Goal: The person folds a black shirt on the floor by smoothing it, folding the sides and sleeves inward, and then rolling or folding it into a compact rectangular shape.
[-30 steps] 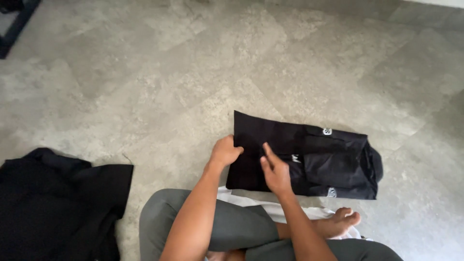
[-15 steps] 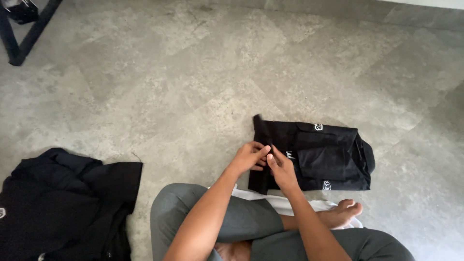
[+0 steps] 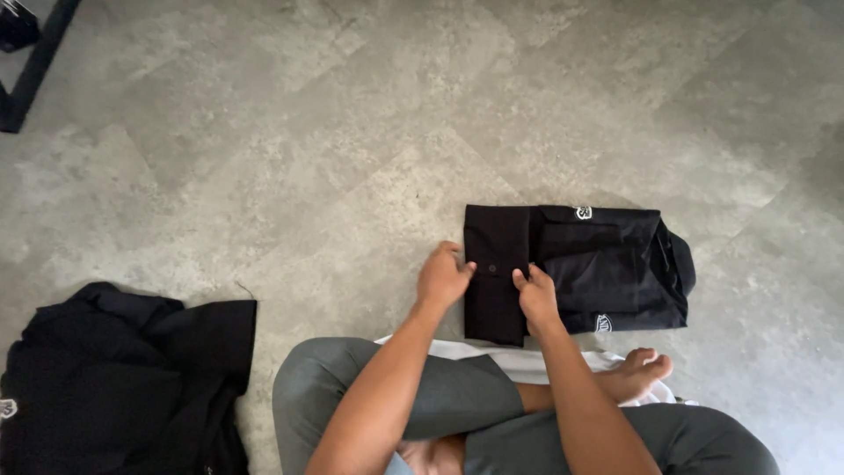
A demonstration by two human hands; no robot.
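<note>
Left hand point(image 3: 442, 277): fingers curled loosely, thumb tip resting on the near left edge of the folded black shirt point(image 3: 571, 268). Whether cloth is pinched between thumb and fingers cannot be told from this view. Right hand point(image 3: 536, 297): fingers bent and pressed down on the shirt's narrow left panel, fingertips on the fabric beside a small button; it presses flat on the cloth and does not close around it.

The shirt lies flat on the floor point(image 3: 352, 141), folded into a compact rectangle. Its narrow panel sits between the two hands; the thicker folded part extends away from the right hand's fingers, on the side opposite the left hand. Two small white emblems point(image 3: 584, 212) show on the folded part, one at its far edge and one at its near edge.

Just below the hands, a strip of white cloth point(image 3: 527, 361) lies partly under the shirt's near edge and across the person's crossed legs in grey trousers point(image 3: 413, 405). A bare foot point(image 3: 637, 374) rests near the shirt's near corner.

Well apart from the left hand, on its outer side, a heap of black clothing point(image 3: 114, 378) lies crumpled on the floor. A dark furniture frame point(image 3: 31, 70) stands at the far corner beyond it.
</note>
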